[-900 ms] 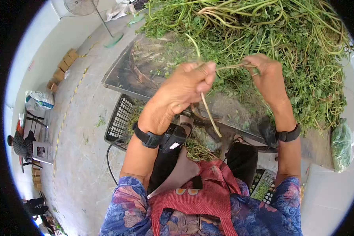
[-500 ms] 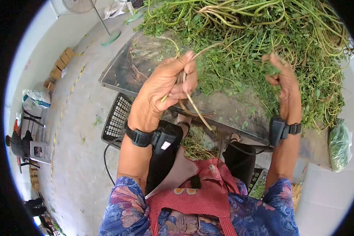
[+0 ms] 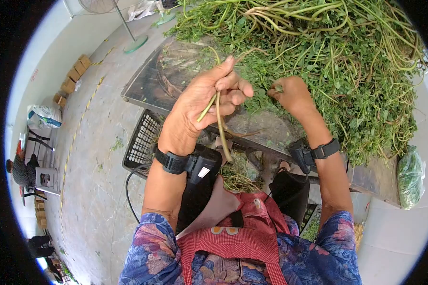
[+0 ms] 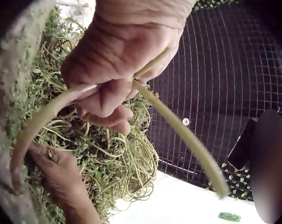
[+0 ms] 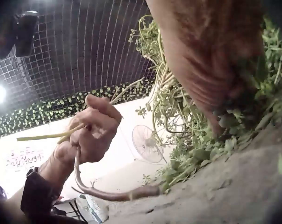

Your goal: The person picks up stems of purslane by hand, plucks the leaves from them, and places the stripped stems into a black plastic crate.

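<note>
Across swings our right hand (image 3: 294, 99), away from its spot farther right and now nearer our left hand (image 3: 205, 97), low at the near edge of the green pile (image 3: 337, 71). We see its fingers curled in, pinching a bit of leaf (image 3: 278, 89). Over on the left, we've got fingers and thumb folded round a few stems (image 3: 220, 121), ends poking out above and below, held up over the tabletop (image 3: 145, 90)! Down beside us sits the black crate (image 3: 141, 145), with a bag (image 3: 410, 178) of greens off to the right.
</note>
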`<act>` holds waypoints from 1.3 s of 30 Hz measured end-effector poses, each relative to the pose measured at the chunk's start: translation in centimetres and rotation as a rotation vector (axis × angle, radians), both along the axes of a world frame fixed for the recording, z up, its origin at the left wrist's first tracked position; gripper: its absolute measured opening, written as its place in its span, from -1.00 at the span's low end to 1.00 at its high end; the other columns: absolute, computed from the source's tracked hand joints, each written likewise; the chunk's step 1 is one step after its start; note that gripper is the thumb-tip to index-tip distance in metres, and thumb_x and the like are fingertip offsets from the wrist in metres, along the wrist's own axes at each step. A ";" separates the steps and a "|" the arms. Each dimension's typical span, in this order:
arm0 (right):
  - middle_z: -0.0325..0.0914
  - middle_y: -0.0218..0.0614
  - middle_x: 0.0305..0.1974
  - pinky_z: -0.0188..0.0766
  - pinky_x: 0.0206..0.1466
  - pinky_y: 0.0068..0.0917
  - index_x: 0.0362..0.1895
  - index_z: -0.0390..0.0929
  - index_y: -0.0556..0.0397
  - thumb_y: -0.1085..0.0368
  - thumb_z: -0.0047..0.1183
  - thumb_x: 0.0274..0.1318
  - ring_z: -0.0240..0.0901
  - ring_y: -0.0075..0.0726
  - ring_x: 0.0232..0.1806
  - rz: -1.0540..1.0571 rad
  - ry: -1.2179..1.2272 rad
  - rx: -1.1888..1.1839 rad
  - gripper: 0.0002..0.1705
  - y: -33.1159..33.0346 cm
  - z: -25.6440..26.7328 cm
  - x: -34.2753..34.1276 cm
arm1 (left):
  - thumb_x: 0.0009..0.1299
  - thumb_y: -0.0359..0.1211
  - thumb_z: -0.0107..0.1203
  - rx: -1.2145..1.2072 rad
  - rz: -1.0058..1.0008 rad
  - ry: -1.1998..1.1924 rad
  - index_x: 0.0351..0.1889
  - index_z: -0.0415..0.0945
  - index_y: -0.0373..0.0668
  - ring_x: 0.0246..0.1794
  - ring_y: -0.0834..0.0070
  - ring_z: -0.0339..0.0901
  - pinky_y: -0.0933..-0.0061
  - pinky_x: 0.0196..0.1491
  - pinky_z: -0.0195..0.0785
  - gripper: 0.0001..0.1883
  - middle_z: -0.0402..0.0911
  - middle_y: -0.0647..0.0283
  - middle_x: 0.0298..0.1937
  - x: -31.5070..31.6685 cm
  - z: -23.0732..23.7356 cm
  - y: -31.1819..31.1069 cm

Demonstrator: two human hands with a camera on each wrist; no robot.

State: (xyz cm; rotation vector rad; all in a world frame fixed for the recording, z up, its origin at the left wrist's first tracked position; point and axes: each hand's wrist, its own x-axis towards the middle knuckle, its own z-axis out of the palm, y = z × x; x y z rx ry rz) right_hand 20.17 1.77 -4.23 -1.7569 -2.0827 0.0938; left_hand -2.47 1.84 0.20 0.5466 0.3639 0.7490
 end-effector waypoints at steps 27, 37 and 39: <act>0.45 -0.52 -0.48 0.04 -0.64 -0.65 -0.31 0.60 -0.01 0.03 0.21 -0.08 0.23 -0.66 -0.52 0.046 0.827 -0.298 -0.66 -3.9 3.7 2.8 | 0.44 -0.07 -0.11 0.674 0.357 0.568 -0.09 0.52 -0.26 -0.80 0.78 0.08 0.75 -0.72 -0.11 -0.58 0.41 0.40 -0.64 2.7 -0.4 -1.3; 0.46 -0.52 -0.46 0.19 -0.50 -0.58 -0.27 0.63 -0.03 0.02 0.17 -0.04 0.29 -0.60 -0.44 -0.054 0.886 -0.261 -0.66 -4.5 6.0 1.0 | 0.41 -0.27 -0.01 0.647 0.130 0.599 -0.19 0.52 -0.32 -0.80 0.80 0.11 0.73 -0.74 -0.08 -0.73 0.45 0.42 -0.60 2.8 -1.6 -0.4; 0.49 -0.48 -0.38 0.29 -0.37 -0.34 -0.24 0.64 -0.07 0.01 0.17 -0.03 0.35 -0.50 -0.28 -0.211 0.959 -0.133 -0.66 -4.6 6.3 1.2 | 0.41 -0.27 -0.01 0.549 0.125 0.554 -0.23 0.51 -0.35 -0.81 0.79 0.10 0.73 -0.77 -0.09 -0.73 0.46 0.41 -0.60 2.5 -1.5 -0.4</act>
